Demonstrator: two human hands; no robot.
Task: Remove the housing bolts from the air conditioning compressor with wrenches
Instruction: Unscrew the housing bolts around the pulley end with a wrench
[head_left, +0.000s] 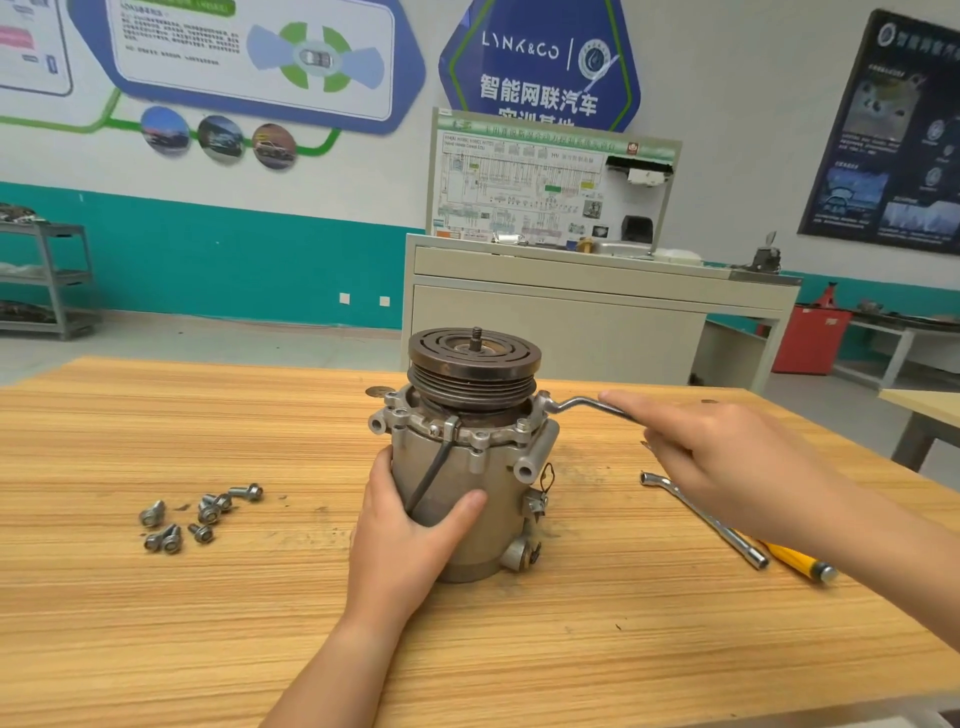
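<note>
Two hands are working here: the left hand (410, 530) is gripping the one compressor (493, 467), and the right hand (727, 467) is holding the first wrench (576, 402) of two. The second wrench (696, 512) is lying just beneath the right hand beside a single yellow-handled screwdriver (795, 561). Seven loose bolts (208, 513), as near as they can be counted, are lying left of the left hand.
</note>
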